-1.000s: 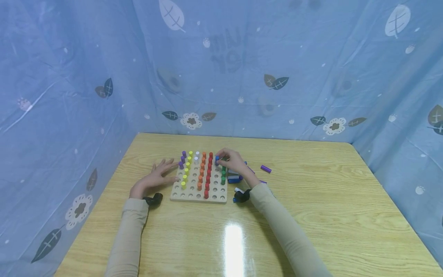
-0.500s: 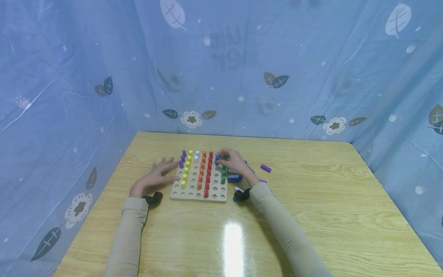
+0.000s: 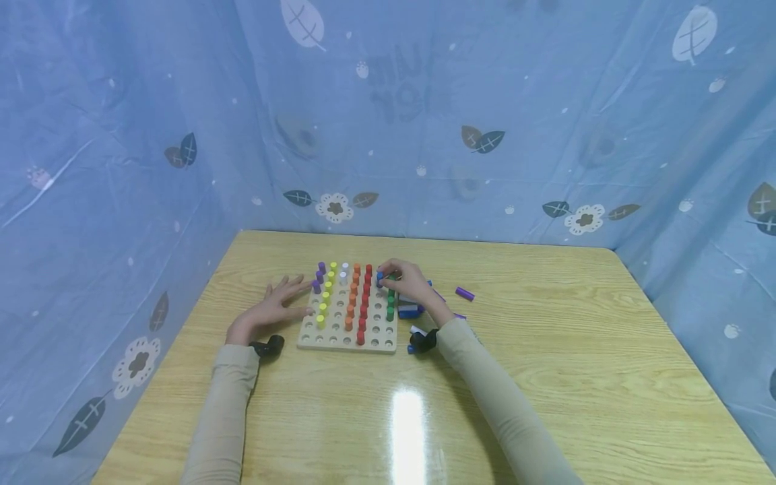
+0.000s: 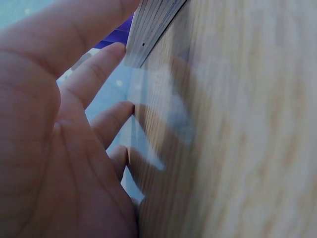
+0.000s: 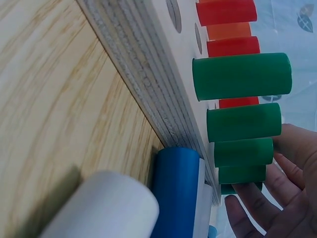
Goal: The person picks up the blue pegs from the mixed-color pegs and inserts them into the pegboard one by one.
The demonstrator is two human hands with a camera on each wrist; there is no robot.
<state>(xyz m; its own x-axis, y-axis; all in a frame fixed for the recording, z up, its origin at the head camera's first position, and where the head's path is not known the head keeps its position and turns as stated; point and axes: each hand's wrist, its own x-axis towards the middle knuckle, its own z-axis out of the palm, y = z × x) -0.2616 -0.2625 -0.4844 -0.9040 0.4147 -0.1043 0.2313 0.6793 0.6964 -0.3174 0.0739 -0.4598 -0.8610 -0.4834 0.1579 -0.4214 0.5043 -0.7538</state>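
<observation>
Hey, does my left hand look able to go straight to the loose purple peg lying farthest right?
Probably not: the pegboard and the right hand, pinching a blue peg, lie between the left hand and that purple peg.

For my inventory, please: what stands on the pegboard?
Purple, yellow, white, orange, red and green pegs stand on the pegboard; the right hand, pinching a blue peg, partly hides the far right corner in the head view.
</observation>
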